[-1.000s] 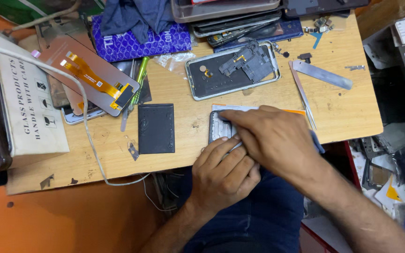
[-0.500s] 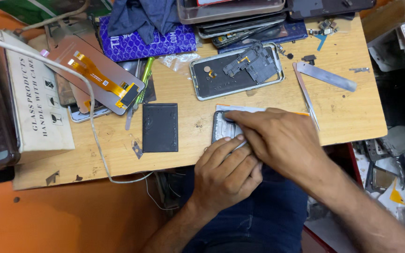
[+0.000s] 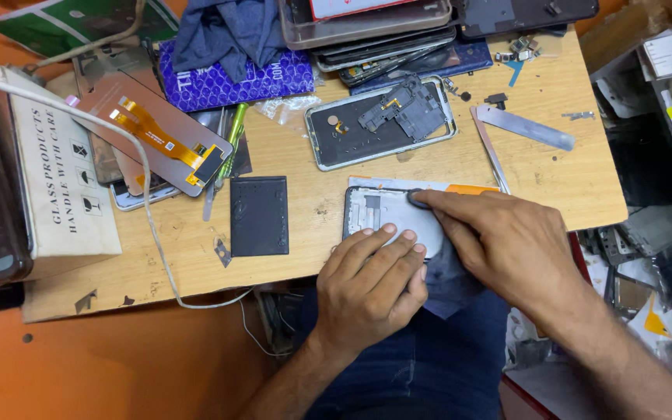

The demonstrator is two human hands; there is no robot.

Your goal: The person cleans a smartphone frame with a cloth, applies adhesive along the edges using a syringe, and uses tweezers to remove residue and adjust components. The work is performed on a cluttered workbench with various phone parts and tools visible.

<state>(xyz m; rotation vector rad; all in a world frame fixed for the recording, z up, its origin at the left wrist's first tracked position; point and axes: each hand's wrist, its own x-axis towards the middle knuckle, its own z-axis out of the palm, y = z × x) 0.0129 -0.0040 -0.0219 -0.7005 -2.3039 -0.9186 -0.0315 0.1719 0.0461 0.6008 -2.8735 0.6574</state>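
A silver phone frame (image 3: 373, 211) lies at the near edge of the wooden table (image 3: 313, 163). My left hand (image 3: 371, 284) rests on its lower part, fingers curled over it and pinning it down. Reaching in from the right, my right hand (image 3: 507, 245) presses its index fingertip on a small dark piece at the frame's top edge. Much of the frame is hidden under both hands. A blue-grey cloth (image 3: 449, 276) lies beneath my right hand.
An opened phone body (image 3: 351, 140) with a dark inner plate lies farther back. A black battery (image 3: 259, 215), a copper-backed screen (image 3: 153, 140) with orange flex cable, a metal ruler (image 3: 526, 127), stacked phones (image 3: 375, 35), a beige box (image 3: 60, 187) and a white cable (image 3: 149, 225) crowd the table.
My right index finger has stretched out along the frame's top edge, exposing more of the frame. The camera has shifted slightly; my left hand stays pressed on the frame.
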